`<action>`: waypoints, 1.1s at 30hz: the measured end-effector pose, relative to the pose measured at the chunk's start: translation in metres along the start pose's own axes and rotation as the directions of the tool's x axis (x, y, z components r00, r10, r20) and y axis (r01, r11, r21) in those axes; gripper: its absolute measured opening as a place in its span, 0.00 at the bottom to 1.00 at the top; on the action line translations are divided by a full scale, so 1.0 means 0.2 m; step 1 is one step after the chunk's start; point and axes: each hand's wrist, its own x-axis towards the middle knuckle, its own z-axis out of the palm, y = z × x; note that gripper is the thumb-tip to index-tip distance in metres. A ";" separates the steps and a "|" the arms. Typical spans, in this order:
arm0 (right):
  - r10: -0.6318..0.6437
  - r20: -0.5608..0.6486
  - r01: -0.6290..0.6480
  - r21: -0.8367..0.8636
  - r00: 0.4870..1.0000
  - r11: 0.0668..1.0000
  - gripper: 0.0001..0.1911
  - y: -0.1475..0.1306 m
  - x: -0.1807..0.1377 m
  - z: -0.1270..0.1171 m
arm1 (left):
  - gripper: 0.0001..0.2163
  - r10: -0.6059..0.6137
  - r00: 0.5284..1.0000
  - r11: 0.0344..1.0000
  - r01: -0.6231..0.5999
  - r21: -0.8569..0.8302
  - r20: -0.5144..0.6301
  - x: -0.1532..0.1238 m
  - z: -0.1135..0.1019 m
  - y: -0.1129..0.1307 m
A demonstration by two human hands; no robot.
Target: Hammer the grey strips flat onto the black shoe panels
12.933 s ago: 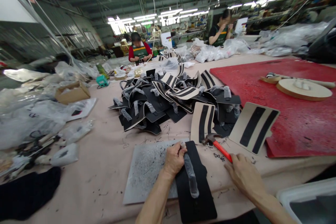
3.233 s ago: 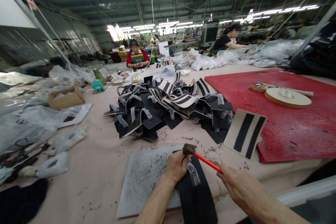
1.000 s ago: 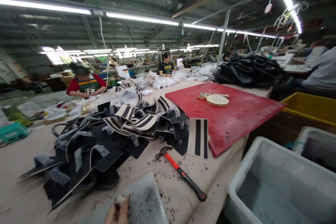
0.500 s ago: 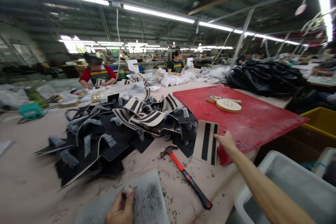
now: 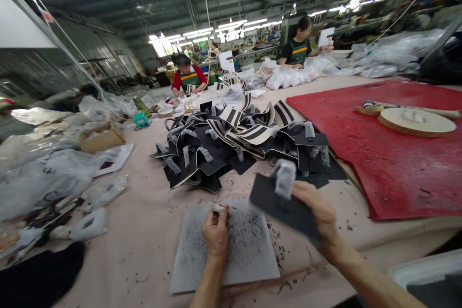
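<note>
My right hand grips a black panel by its right side, tilted above the table. Its bent handle, wrapped in clear plastic, faces up. My left hand is pinched around a small white piece over a grey board, its exact kind unclear. Dark bits and thread scraps are strewn on that board. Behind both hands lies a heap of similar panels, some black side up with wrapped handles, others showing cream and black stripes.
To the right, a red sheet carries a round tape roll. Plastic bags, a cardboard box and black cloth lie left. Two co-workers sit across the table. A pale bin stands lower right.
My right hand has lifted a panel off the table and brought it left, black side now showing. The view has swung left and down. The hammer is no longer in sight.
</note>
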 end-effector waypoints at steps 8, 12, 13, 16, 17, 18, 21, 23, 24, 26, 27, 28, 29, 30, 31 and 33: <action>-0.156 0.785 0.234 0.015 0.599 0.972 0.21 0.07 -0.52 0.22 | 0.16 -0.057 0.997 0.984 0.048 -0.171 -0.049 0.01 -0.01 -0.04; -0.088 0.815 0.167 -0.010 0.573 0.986 0.23 0.09 -0.53 0.19 | 0.18 -0.035 0.984 0.984 0.064 -0.166 0.174 0.01 0.05 0.01; -0.083 0.815 0.165 -0.016 0.574 0.986 0.23 0.09 -0.51 0.19 | 0.19 -0.032 0.972 0.982 0.074 -0.171 0.234 0.01 0.07 0.03; -0.051 0.793 0.143 -0.046 0.607 0.989 0.23 0.08 -0.49 0.21 | 0.19 -0.025 0.928 0.980 0.096 -0.175 0.371 0.03 0.13 0.05; -0.040 0.787 0.127 -0.049 0.616 0.991 0.23 0.08 -0.48 0.22 | 0.18 -0.022 0.921 0.981 0.096 -0.170 0.390 0.03 0.15 0.05; -0.033 0.785 0.111 -0.045 0.618 0.993 0.24 0.09 -0.48 0.22 | 0.17 -0.019 0.918 0.982 0.092 -0.167 0.397 0.04 0.16 0.05; -0.042 0.790 0.080 -0.010 0.611 0.997 0.25 0.11 -0.49 0.22 | 0.14 -0.007 0.912 0.985 0.076 -0.154 0.410 0.04 0.18 0.05; -0.048 0.789 0.070 0.006 0.612 0.998 0.25 0.12 -0.50 0.21 | 0.13 -0.004 0.899 0.990 0.066 -0.126 0.438 0.04 0.19 0.06; -0.047 0.785 0.063 0.010 0.618 0.998 0.25 0.13 -0.51 0.21 | 0.12 -0.005 0.893 0.992 0.061 -0.109 0.449 0.03 0.19 0.07; -0.039 0.775 0.050 0.009 0.631 0.999 0.24 0.13 -0.51 0.21 | 0.12 -0.003 0.884 0.997 0.040 -0.069 0.467 0.03 0.18 0.08; -0.035 0.769 0.047 0.006 0.639 0.999 0.24 0.13 -0.52 0.21 | 0.11 0.000 0.879 0.999 0.026 -0.048 0.476 0.03 0.18 0.08; -0.034 0.762 0.048 0.003 0.647 0.999 0.23 0.14 -0.53 0.21 | 0.11 0.003 0.875 1.000 0.012 -0.028 0.484 0.03 0.18 0.08; -0.036 0.755 0.053 0.002 0.655 0.999 0.23 0.14 -0.53 0.21 | 0.11 0.006 0.870 1.000 -0.002 -0.009 0.492 0.02 0.18 0.08; -0.040 0.751 0.059 0.002 0.659 0.998 0.23 0.15 -0.54 0.21 | 0.11 0.009 0.865 1.000 -0.016 0.010 0.502 0.02 0.18 0.08; -0.045 0.750 0.064 0.002 0.660 0.998 0.23 0.15 -0.54 0.21 | 0.10 0.014 0.861 0.999 -0.031 0.025 0.508 0.02 0.18 0.08; -0.052 0.746 0.069 0.009 0.663 0.998 0.23 0.16 -0.54 0.22 | 0.10 0.025 0.859 0.997 -0.058 0.049 0.511 0.02 0.18 0.07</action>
